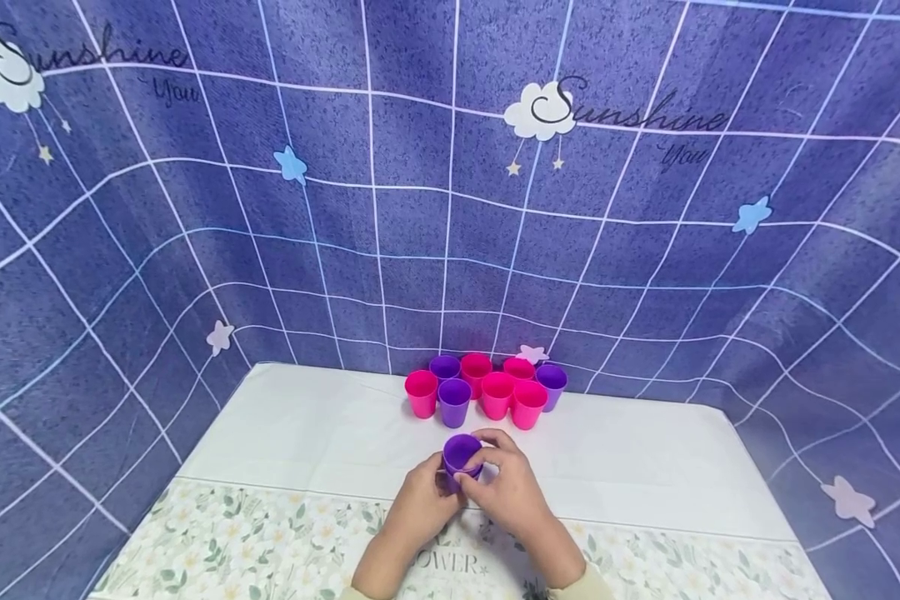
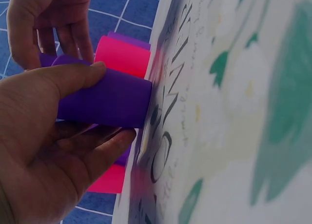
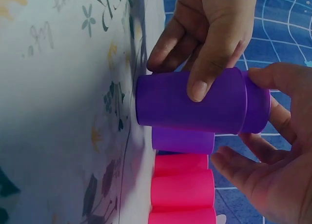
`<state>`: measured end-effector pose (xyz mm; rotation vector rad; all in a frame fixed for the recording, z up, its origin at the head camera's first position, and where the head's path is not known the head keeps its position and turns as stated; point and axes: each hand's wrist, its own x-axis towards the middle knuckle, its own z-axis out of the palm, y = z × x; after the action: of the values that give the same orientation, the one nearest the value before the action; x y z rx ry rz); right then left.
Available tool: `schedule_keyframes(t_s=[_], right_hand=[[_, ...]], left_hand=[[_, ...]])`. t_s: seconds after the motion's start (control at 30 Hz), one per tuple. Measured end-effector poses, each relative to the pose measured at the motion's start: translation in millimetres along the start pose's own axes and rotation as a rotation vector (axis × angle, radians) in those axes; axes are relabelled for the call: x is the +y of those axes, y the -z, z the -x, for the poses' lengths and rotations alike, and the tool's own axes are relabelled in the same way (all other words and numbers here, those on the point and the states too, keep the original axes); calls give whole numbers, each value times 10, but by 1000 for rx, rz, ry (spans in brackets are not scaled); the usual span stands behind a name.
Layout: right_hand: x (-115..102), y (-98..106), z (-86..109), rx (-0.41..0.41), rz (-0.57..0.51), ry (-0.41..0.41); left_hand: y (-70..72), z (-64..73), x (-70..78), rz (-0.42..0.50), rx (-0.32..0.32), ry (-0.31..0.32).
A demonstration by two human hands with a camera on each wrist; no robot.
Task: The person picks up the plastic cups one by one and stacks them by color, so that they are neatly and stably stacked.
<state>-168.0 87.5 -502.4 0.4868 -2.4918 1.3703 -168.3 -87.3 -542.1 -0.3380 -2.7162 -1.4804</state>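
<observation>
"Sunshine You" is printed twice in dark script on the blue cloth [image 1: 412, 217] at the far side: once at the left, once right of the middle. On the near table cover [image 1: 270, 542], the grey capitals "OWER" [image 1: 448, 563] can be read, followed by a small star [image 1: 483, 571].

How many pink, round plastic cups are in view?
5 pink, round plastic cups: front row's leftmost and two rightmost; back row's middle two. Nested ones could be hidden.
</observation>
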Motion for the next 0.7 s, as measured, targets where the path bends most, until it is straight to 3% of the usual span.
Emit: schedule_keyframes(t_s=[0.33, 0.7], right_hand=[[40, 22, -10, -43, 43, 9], [104, 150, -19, -154, 19, -31]], left_hand=[[-10, 18, 9, -40, 10, 21], [-12, 15, 41, -107, 15, 28]])
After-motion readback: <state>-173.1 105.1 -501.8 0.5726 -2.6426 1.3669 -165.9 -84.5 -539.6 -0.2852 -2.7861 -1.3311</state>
